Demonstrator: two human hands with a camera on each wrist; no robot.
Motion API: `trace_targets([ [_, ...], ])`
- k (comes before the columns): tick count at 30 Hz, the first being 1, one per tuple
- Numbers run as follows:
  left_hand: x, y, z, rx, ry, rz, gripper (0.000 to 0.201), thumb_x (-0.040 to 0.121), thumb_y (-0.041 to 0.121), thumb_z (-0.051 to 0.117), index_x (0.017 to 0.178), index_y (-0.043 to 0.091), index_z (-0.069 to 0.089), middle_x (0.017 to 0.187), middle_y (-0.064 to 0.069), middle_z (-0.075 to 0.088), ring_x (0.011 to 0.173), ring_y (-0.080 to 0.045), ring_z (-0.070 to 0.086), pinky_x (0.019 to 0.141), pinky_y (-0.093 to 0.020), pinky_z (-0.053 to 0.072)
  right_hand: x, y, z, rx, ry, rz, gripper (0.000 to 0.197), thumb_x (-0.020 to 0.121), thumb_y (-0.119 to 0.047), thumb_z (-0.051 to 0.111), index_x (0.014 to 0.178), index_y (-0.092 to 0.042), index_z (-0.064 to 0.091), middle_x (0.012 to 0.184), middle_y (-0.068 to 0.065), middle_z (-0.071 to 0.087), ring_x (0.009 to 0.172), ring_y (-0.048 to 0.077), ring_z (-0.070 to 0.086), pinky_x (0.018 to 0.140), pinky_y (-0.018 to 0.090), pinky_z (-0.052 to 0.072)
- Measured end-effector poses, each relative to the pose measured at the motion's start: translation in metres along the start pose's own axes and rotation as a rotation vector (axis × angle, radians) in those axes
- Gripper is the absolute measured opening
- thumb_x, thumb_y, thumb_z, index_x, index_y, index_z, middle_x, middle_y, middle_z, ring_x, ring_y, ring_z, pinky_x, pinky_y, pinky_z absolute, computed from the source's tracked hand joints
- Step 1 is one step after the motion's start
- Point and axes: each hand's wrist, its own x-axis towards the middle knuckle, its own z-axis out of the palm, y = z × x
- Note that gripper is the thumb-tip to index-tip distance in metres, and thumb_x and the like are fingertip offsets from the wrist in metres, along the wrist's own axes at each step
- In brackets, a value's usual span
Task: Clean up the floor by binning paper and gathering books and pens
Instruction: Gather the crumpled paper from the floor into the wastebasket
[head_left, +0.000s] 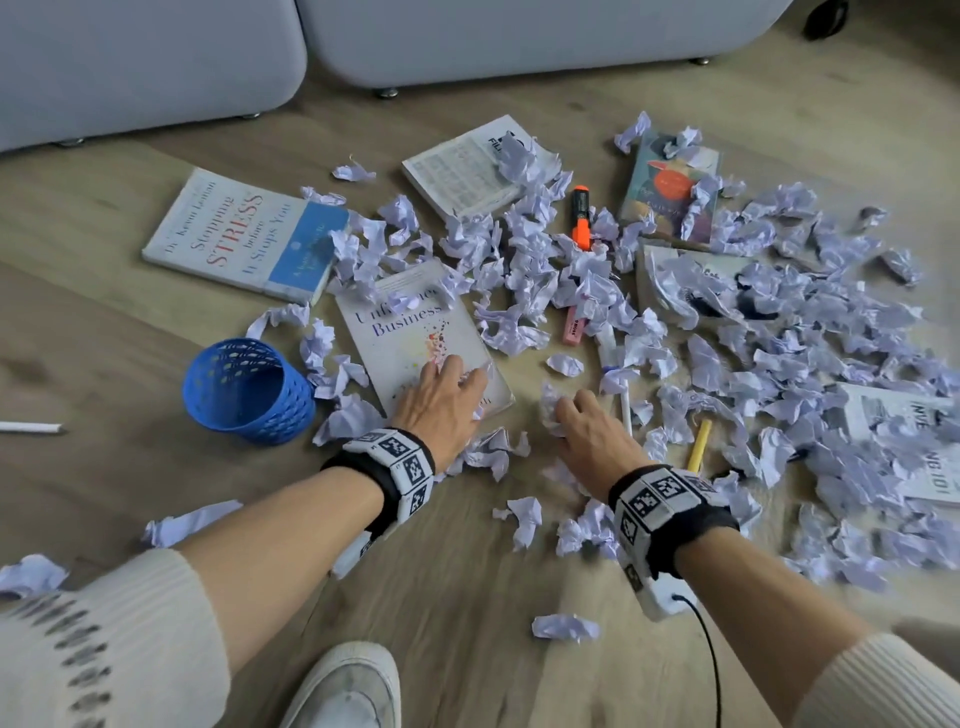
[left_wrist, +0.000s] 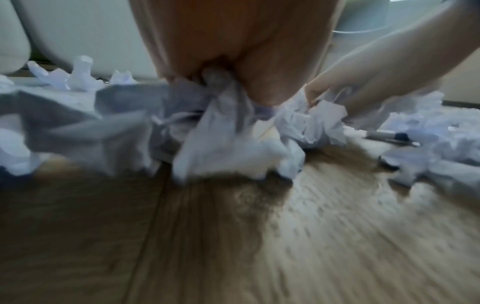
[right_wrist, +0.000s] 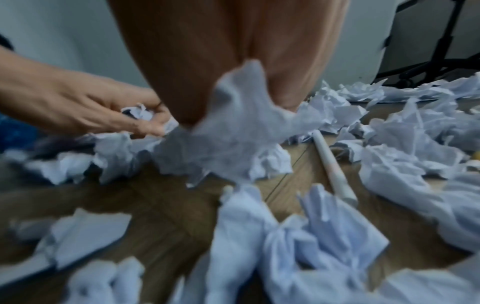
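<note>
Starting on the left: a white pen (head_left: 31, 428) lies by itself at the edge of the floor (head_left: 467, 597), then the blue mesh bin (head_left: 248, 391) stands upright, well within reach. Behind it there's the "Stress" book (head_left: 244, 234).

The left hand (head_left: 441, 402) is down on the lower end of the "Business" book (head_left: 415, 338), fingers curled around a crumpled scrap of paper (right_wrist: 137, 112); the right wrist view shows the wad sitting in its palm.

Just beside it, the right hand (head_left: 592, 436) has its fingers closed on another paper ball (head_left: 550, 410), still low over the floor.

Further right it's a whole drift of paper wads (head_left: 779, 322) burying more books, plus an orange highlighter (head_left: 582, 215), a pink marker (head_left: 574, 325), a white pen (head_left: 626, 410) and a yellow pen (head_left: 698, 444).

Handling-wise I'd guess the paper weighs nothing and squashes easily, so scooping several wads per fist should work, though loose ones may spill on the way to the bin. The books look stiff and heavier; grab them by the spine edge once the paper's off them. The pens will roll, so pinch them mid-barrel.
</note>
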Motion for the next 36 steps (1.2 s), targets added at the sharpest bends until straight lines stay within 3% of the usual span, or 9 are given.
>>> trace_targets([
  [5,-0.015,0.012,-0.007,-0.021,-0.029,0.188,0.044,0.095,0.058,0.039,0.116,0.021,0.047,0.1,-0.002,0.054,0.079,-0.023,0.059,0.063,-0.032,0.045,-0.038,-0.004,-0.013,0.157,0.215,0.05,0.017,0.084,-0.013,0.06,0.086,-0.011,0.043,0.084,0.004,0.051,0.068,0.021,0.046,0.06,0.029,0.035],
  [10,-0.028,0.026,0.002,0.082,-0.218,0.267,0.069,0.087,0.066,0.045,0.143,0.03,0.025,0.13,-0.008,0.044,0.099,-0.029,0.061,0.072,-0.037,0.049,-0.106,-0.012,0.02,0.083,0.067,0.074,0.049,0.088,-0.025,0.058,0.129,-0.017,0.032,0.101,0.007,0.057,0.07,0.026,0.06,0.058,0.035,0.05],
  [14,-0.03,0.031,0.014,0.14,-0.276,0.203,0.065,0.093,0.058,0.043,0.146,0.03,0.021,0.123,-0.009,0.047,0.1,-0.034,0.062,0.076,-0.04,0.048,-0.129,-0.015,0.05,-0.065,-0.017,0.153,0.074,0.078,-0.071,0.044,0.132,-0.02,0.041,0.108,0.007,0.052,0.078,0.027,0.059,0.059,0.035,0.051],
  [16,-0.03,0.031,0.016,0.161,-0.272,0.201,0.056,0.099,0.044,0.04,0.149,0.032,0.018,0.126,-0.008,0.047,0.104,-0.033,0.061,0.081,-0.041,0.05,-0.136,-0.014,0.057,-0.205,-0.09,0.096,0.078,0.071,-0.078,0.045,0.123,-0.021,0.052,0.107,0.009,0.054,0.077,0.026,0.057,0.054,0.034,0.05],
  [22,-0.026,0.043,0.002,0.113,-0.326,0.26,0.034,0.098,0.031,0.043,0.132,0.026,0.044,0.115,-0.003,0.06,0.101,-0.027,0.059,0.075,-0.034,0.043,-0.131,0.016,0.056,-0.079,-0.055,-0.08,0.033,0.09,-0.038,0.034,0.103,-0.012,0.048,0.095,0.009,0.055,0.064,0.027,0.056,0.054,0.035,0.049],
  [25,-0.018,0.059,-0.014,-0.019,-0.242,0.288,0.008,0.094,0.029,0.048,0.094,0.021,0.049,0.095,-0.008,0.063,0.08,-0.027,0.054,0.068,-0.034,0.042,-0.128,0.02,0.032,0.184,0.071,0.047,0.033,0.091,-0.035,0.03,0.098,-0.008,0.049,0.093,0.01,0.052,0.07,0.03,0.052,0.06,0.037,0.041],
  [27,-0.005,0.073,-0.027,-0.046,-0.206,0.331,0.015,0.093,0.031,0.048,0.087,0.017,0.044,0.083,-0.007,0.06,0.072,-0.025,0.049,0.063,-0.035,0.041,-0.125,0.023,0.012,0.34,0.22,0.16,0.018,0.093,-0.024,0.043,0.09,-0.008,0.048,0.085,0.006,0.049,0.069,0.025,0.047,0.062,0.033,0.035],
  [32,0.024,0.107,-0.056,-0.126,-0.102,0.392,0.016,0.094,0.032,0.049,0.1,0.018,0.055,0.074,-0.003,0.054,0.07,-0.024,0.049,0.062,-0.034,0.043,-0.133,0.036,-0.058,0.44,0.508,0.304,0.01,0.09,-0.015,0.052,0.082,-0.011,0.046,0.078,0.003,0.049,0.063,0.021,0.046,0.056,0.03,0.035],
  [36,0.027,0.133,-0.069,-0.101,-0.153,0.494,0.034,0.094,0.028,0.049,0.127,0.024,0.054,0.099,-0.006,0.069,0.084,-0.023,0.058,0.07,-0.032,0.043,-0.167,0.056,-0.133,0.355,0.8,0.482,0.011,0.088,-0.01,0.057,0.083,-0.011,0.047,0.077,0.0,0.046,0.065,0.017,0.039,0.054,0.021,0.025],
])
